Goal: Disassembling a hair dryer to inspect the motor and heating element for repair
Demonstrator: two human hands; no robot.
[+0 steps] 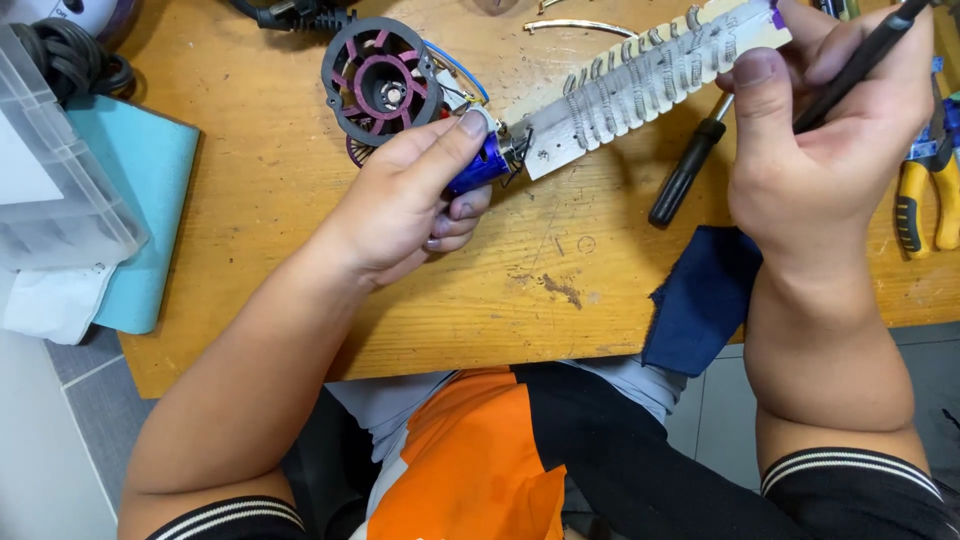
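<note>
Orange shirt, scuffed wood bench, tile flr.

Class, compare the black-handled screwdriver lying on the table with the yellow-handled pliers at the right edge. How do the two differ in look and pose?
The screwdriver has one straight black handle; the pliers have two curved yellow-and-black handles. The screwdriver lies slanted, partly hidden under the right hand; the pliers lie apart from that hand, handles toward the person. The screwdriver is near the blue cloth; the pliers sit at the picture's right edge. Both rest untouched on the wooden table.
</note>
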